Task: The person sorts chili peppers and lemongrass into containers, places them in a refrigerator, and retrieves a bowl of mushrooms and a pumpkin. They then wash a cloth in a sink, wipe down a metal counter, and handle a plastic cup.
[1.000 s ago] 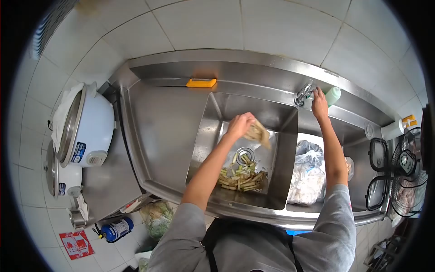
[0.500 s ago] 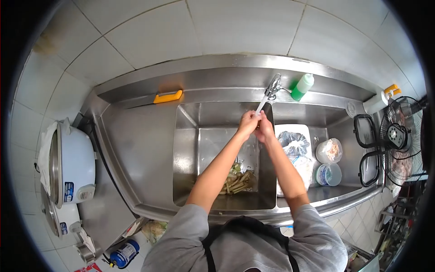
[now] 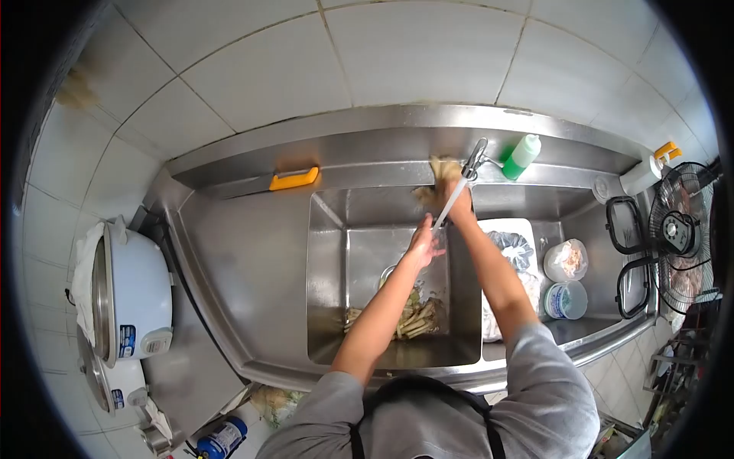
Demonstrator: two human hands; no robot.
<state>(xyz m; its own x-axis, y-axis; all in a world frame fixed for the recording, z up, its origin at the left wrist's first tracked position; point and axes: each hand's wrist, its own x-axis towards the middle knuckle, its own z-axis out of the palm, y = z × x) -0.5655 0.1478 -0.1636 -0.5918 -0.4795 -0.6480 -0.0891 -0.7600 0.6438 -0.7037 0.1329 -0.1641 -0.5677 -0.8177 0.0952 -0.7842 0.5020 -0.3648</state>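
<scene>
By 1 faucet (image 3: 475, 159), left hand (image 3: 423, 243), right hand (image 3: 460, 205) with 1 tan cloth (image 3: 443, 167).

Smooth metal sink (image 3: 327, 268) – glossy metal faucet (image 3: 475, 157) – smooth plastic-looking handle (image 3: 294, 180)

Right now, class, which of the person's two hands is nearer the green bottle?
The right hand, up by the faucet; the left hand is lower in view, farther from the bottle.

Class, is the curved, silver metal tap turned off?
No: a pale stream of water runs from the silver metal tap down beside the person's left hand.
</scene>
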